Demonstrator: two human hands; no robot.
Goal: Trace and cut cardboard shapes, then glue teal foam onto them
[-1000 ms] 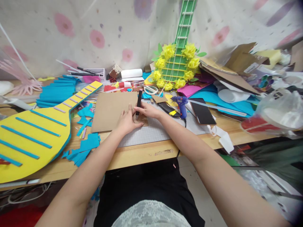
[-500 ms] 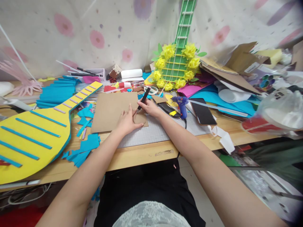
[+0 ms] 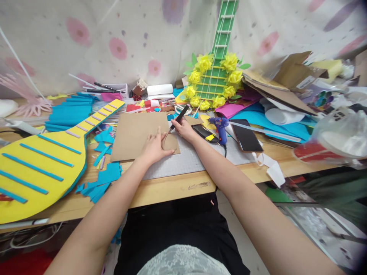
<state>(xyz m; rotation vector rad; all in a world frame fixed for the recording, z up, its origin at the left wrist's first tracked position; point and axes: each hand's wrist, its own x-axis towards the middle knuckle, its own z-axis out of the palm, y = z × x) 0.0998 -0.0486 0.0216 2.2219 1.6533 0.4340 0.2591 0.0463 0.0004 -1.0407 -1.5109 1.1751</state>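
Far left: yellow guitar-shaped cutout (image 3: 69, 147) lying on the wooden table (image 3: 169, 189), blue strips across its body, pale lilac ones on the neck. Folded blue paper (image 3: 70, 114) behind it, loose blue scraps (image 3: 107, 175) just right of it. Next, brown cardboard sheet (image 3: 134, 133), flat, in front of the person, partly over the grey cutting mat (image 3: 183, 164). Left hand (image 3: 156, 147) palm down on the sheet's right part, fingers spread, not gripping; dark curved line beside its thumb and index. Right hand (image 3: 183, 129) closed round a slim black tool (image 3: 181, 116), tilted, tip down near the sheet's right edge; pen or blade, can't tell, tip contact too small to confirm. Behind: upright green guitar model (image 3: 213, 82) ringed by yellow flowers. Then blue glue gun (image 3: 219, 128), and dark phone (image 3: 247, 135) just right of it.
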